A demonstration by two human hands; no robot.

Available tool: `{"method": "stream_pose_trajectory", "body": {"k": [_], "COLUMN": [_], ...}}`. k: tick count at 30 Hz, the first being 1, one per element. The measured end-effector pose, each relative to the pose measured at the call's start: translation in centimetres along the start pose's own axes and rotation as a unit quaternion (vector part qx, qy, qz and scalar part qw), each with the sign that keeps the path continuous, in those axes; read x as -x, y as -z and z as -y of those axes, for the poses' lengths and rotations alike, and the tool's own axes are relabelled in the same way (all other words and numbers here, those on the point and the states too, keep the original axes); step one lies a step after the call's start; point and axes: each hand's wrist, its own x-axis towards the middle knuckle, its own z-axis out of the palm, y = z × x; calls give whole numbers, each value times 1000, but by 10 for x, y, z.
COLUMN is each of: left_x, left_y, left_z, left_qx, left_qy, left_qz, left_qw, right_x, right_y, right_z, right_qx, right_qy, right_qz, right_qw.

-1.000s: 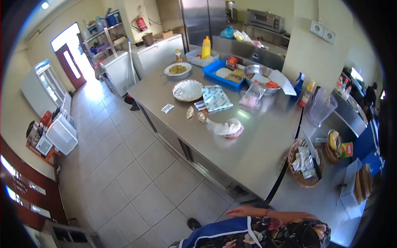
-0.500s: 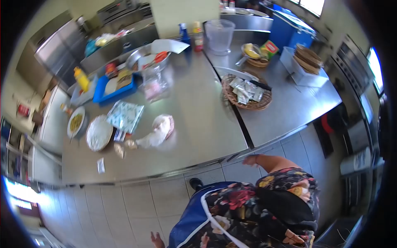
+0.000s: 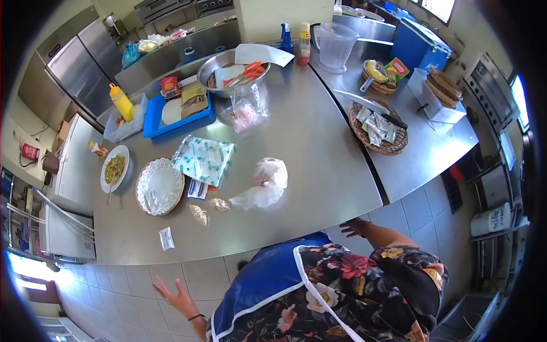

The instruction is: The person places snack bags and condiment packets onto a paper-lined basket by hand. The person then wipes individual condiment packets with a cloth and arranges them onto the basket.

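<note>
Steel table [image 3: 325, 154], lacy oval doily [image 3: 160, 187], left hand [image 3: 178, 297], right hand [image 3: 354, 227], each grip open, empty

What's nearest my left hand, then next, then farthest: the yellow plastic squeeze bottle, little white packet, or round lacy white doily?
From your left hand:
1. Little white packet, front left.
2. Round doily, left, behind the packet.
3. Yellow bottle, far back left.
</note>
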Motion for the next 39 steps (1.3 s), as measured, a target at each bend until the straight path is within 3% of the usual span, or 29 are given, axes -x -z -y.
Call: {"method": "stream_pose_trajectory", "body": {"k": [1, 4, 7, 11, 14, 17, 19, 23, 25, 28, 31, 35, 38, 39], "left_x": [-22, -94, -157, -206, -219, -216, -216, -205, -196, -187, -175, -148, -131, -127], "left_y": [0, -2, -15, -35, -57, -70, -73, -79, -77, -79, -84, -86, -83, -80], "left_z": [6, 9, 1, -23, -43, -66, -82, -106, -116, -120, -128, -136, -149, -157], "left_qx": [-2, -20, 7, 62, 84, 116, 121, 109, 122, 110, 100, 94, 90, 101], "left_qy": [-21, -34, -90, -186, -233, -277, -301, -310, -297, -286, -263, -237, -206, -186], "left_qz": [-11, -5, -2, 37, 75, 121, 155, 178, 186, 181, 163, 141, 144, 146], "left_qw": [1000, 999, 996, 980, 966, 946, 933, 927, 929, 934, 946, 957, 964, 966], "right_x": [-1, 11, 35, 99, 120, 149, 172, 207, 211, 190, 145, 79, 40, 38], "right_y": [-6, -37, -67, -118, -123, -119, -119, -123, -129, -139, -143, -144, -144, -147], "right_z": [-1, 3, 16, 8, -4, 19, 68, 195, 260, 333, 394, 439, 459, 464], "right_qx": [-142, -373, -471, -395, -339, -217, -140, 1, 105, 281, 468, 543, 532, 551], "right_qy": [-4, 110, 145, 128, 200, 362, 425, 486, 576, 600, 586, 615, 648, 619], "right_qz": [-13, -79, -127, -318, -516, -625, -647, -624, -555, -410, -287, -276, -254, -264], "right_qw": [990, 918, 861, 852, 761, 656, 617, 612, 591, 628, 596, 500, 482, 494]}}
